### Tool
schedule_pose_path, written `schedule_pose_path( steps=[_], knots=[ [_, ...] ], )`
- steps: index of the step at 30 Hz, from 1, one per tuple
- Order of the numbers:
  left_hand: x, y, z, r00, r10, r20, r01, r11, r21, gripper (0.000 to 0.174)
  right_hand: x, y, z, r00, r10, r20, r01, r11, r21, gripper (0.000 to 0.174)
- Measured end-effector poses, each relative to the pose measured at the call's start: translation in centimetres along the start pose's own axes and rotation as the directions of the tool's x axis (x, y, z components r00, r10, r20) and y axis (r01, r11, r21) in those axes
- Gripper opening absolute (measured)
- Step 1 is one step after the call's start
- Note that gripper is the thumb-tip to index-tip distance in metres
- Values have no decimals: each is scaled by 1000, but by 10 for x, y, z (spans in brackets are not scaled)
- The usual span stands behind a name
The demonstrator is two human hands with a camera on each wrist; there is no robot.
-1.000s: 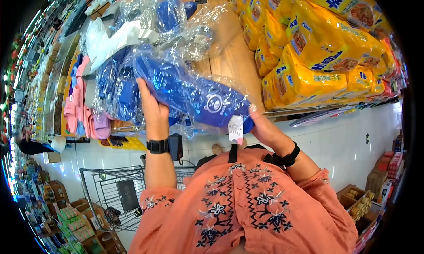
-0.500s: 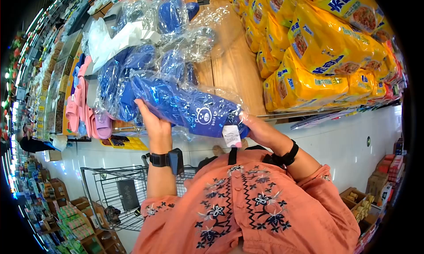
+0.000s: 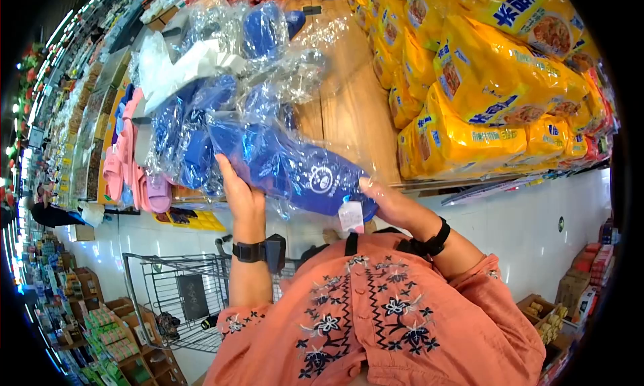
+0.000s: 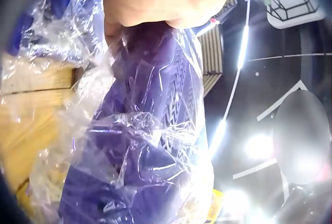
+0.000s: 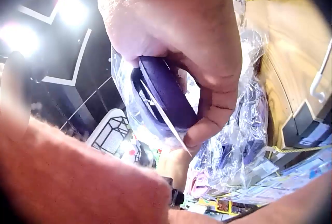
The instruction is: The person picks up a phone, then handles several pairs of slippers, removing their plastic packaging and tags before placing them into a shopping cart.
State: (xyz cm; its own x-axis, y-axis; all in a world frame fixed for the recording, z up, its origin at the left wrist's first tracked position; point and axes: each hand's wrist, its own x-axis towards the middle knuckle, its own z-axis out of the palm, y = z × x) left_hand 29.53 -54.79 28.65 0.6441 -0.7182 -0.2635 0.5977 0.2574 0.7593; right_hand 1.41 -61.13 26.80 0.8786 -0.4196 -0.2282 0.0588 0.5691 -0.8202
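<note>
A pair of blue slippers (image 3: pixel 272 161) in a clear plastic bag is held over the near edge of the display table, slanting down to the right. A white bear face is printed near the right end, where a white tag (image 3: pixel 351 216) hangs. My left hand (image 3: pixel 243 197) grips the left end from below. In the left wrist view, ridged tread shows on the wrapped slippers (image 4: pixel 135 151). My right hand (image 3: pixel 396 203) pinches the right end, thumb on top. The right wrist view shows its fingers curled round the dark blue slipper end (image 5: pixel 168 91), beside the tag's thin edge.
More bagged blue slippers (image 3: pixel 196 154) and grey ones lie on the wooden table (image 3: pixel 345 97). Pink slippers (image 3: pixel 121 151) hang at its left. Yellow noodle packs (image 3: pixel 469 134) are piled at the right. Below left stands a wire shopping cart (image 3: pixel 181 285).
The slippers have come down and a little closer to my body, with both hands still holding their ends. The slippers lying behind show more now.
</note>
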Motion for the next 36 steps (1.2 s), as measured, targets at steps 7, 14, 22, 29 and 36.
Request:
schedule_pose_path(
  steps=[7,14,22,29,36],
  knots=[
    [-1,24,7,945,286,160,-315,926,207,55,0,-6,-8,994,16,106,-38,978,206,57],
    [12,35,5,960,278,42,-281,947,154,53,-3,-10,-11,994,45,97,-51,997,56,68],
    [6,11,15,877,478,48,-465,818,339,47,-11,-9,-24,985,18,170,-52,979,197,66],
    [-8,-20,29,934,352,-64,-341,929,143,38,-16,-25,-26,992,85,91,-103,971,215,69],
    [-17,-45,26,923,352,-152,-316,923,219,40,-16,-25,-40,990,101,103,-114,984,134,68]
  ],
)
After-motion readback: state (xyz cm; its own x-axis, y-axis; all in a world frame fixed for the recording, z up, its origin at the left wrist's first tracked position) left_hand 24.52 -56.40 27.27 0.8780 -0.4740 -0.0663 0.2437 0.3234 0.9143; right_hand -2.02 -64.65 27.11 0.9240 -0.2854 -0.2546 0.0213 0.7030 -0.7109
